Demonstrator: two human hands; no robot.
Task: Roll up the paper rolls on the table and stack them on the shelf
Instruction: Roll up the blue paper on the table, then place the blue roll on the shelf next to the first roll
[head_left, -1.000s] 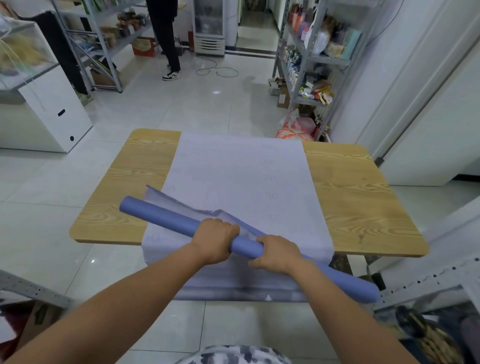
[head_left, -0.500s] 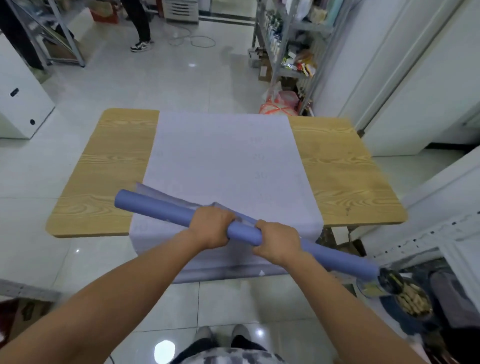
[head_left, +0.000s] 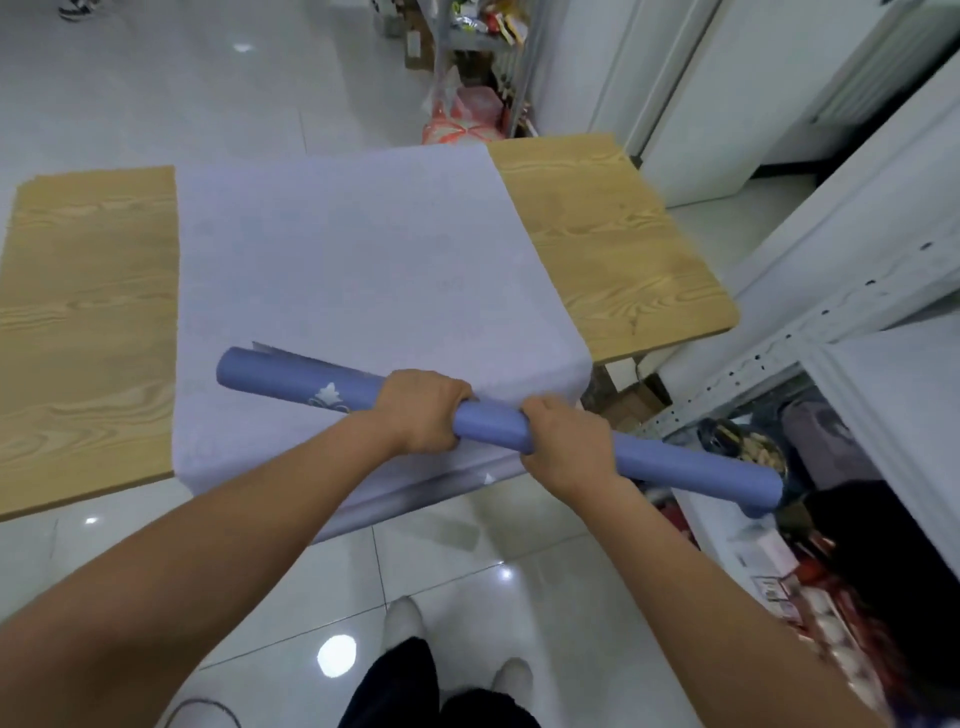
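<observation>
Head view: your left grip (head_left: 423, 410) and right grip (head_left: 569, 447) are both clenched around the blue paper roll (head_left: 488, 423). They sit side by side near its middle. The roll slants above the bench's (head_left: 88, 312) near edge, over the flat sheet (head_left: 337, 260). A loose flap shows at its left end. Twist to tighten that flap before you turn to the shelf (head_left: 810, 327) on your right.
</observation>
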